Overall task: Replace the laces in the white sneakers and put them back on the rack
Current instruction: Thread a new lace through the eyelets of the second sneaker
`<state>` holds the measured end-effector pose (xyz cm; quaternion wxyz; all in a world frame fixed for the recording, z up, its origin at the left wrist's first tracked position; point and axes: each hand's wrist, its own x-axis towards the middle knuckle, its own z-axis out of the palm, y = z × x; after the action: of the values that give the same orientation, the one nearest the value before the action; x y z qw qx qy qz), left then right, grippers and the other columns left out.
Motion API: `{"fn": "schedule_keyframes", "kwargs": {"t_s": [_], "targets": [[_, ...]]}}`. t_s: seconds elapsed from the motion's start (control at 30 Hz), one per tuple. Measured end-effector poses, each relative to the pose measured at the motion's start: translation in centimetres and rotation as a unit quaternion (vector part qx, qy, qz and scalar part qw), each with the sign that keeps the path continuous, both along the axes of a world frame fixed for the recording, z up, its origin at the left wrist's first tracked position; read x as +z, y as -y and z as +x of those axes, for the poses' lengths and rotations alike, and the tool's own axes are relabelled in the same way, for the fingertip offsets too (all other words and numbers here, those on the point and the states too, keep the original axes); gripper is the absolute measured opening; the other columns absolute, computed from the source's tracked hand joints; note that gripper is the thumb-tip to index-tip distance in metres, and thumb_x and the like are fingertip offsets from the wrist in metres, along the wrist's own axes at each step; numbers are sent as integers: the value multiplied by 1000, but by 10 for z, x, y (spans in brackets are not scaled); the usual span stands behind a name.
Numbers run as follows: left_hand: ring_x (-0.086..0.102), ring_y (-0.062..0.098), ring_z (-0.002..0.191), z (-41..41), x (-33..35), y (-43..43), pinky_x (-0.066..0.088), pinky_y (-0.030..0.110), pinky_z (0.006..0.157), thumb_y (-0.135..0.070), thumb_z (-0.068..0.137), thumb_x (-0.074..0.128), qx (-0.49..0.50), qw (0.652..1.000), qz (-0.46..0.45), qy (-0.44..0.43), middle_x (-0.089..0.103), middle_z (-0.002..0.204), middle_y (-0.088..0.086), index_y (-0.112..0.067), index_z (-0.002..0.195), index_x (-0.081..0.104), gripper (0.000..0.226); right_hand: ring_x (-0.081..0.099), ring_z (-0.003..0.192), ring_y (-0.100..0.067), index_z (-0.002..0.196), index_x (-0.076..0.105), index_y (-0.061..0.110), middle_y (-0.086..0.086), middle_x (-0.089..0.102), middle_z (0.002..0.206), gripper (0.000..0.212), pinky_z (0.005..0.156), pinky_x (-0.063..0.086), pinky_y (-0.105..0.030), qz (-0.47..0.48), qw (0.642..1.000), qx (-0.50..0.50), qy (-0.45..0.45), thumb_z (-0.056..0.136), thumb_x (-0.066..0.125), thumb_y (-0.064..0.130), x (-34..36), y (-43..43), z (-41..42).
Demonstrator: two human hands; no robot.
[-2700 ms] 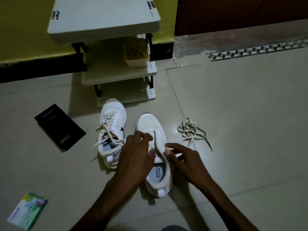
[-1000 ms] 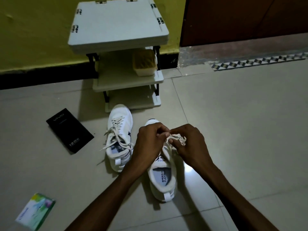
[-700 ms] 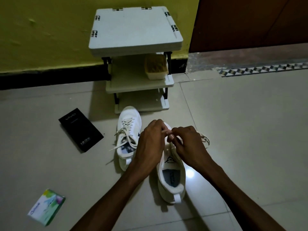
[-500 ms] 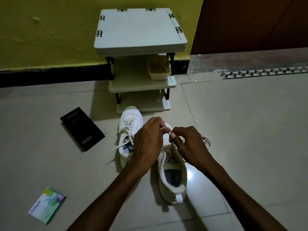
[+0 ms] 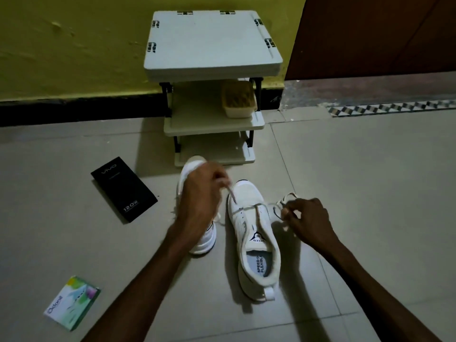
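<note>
Two white sneakers stand on the tiled floor in front of a small rack (image 5: pixel 213 122). The right sneaker (image 5: pixel 256 245) has a cream lace (image 5: pixel 249 207) threaded across its front eyelets. My left hand (image 5: pixel 201 196) pinches one end of that lace above the shoe's left side. My right hand (image 5: pixel 307 222) pinches the other end, which loops out to the shoe's right. The left sneaker (image 5: pixel 195 166) sits mostly hidden behind my left hand and forearm.
A black phone box (image 5: pixel 123 188) lies on the floor to the left of the shoes. A small green and white carton (image 5: pixel 72 302) lies at the lower left. A tan brush (image 5: pixel 238 99) rests on the rack's middle shelf. Behind stands a yellow wall.
My hands were together over the right sneaker's toe. They have pulled apart, left hand up and left, right hand out to the right, drawing the lace through the front eyelets.
</note>
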<state>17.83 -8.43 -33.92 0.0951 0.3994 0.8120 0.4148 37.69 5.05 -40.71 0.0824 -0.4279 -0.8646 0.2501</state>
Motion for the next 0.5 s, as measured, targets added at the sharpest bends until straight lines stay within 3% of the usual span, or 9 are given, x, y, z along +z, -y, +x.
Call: {"fn": "schedule_keyframes", "kwargs": {"t_s": [0.1,0.23,0.3,0.4,0.5], "targets": [[61,6,70,28,-10,-7,51,24,70,-10,83,72,-96,993,-49,41,65,75,-8,-24,93,71,17,56,79,-22,69,67,33,19,55,66,23,70,44,-36,-12,997,54,-54,86,52,37,16,8,-21],[58,0,70,42,-14,-11,47,18,72,-21,83,74,-151,985,-75,48,63,75,-14,-33,112,71,31,49,91,-23,85,73,26,7,68,86,17,77,40,-37,9,993,94,-69,90,57,30,30,18,-32],[58,1,73,42,-11,-12,45,15,72,-24,84,73,-146,986,-72,36,67,83,-11,-30,107,74,24,48,92,-23,86,73,25,4,70,88,15,77,40,-36,10,993,101,-64,92,59,26,34,20,-32],[56,-1,69,39,-7,-12,35,6,62,-18,83,73,-117,990,-77,5,59,72,-15,-26,87,78,10,48,91,-23,77,70,30,6,67,83,19,77,41,-37,8,993,108,-56,91,58,32,38,21,-30],[59,5,71,38,-7,-13,40,13,61,-17,82,74,-103,989,-105,-10,60,71,-12,-25,79,77,9,47,91,-22,75,68,31,7,65,80,19,75,39,-35,17,993,109,-45,92,60,27,40,25,-31]]}}
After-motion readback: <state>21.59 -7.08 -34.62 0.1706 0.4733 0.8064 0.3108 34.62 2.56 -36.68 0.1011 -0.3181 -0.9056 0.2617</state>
